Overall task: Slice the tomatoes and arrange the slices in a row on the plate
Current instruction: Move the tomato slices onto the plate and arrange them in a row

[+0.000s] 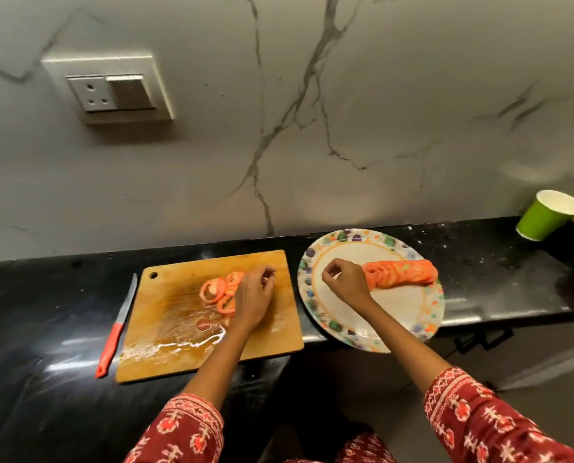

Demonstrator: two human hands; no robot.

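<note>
Can't really tell if the left hand point(254, 295) pinches anything, fingers curled over the slices point(219, 290) on the board point(178, 329). Right hand point(344, 282) hovers loosely curled over the plate point(396, 315), beside the row point(401, 270).

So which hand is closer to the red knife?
The left hand. It is over the cutting board, beside the loose tomato slices, and the red knife lies just off the board's left edge. The right hand is farther away, over the plate.
</note>
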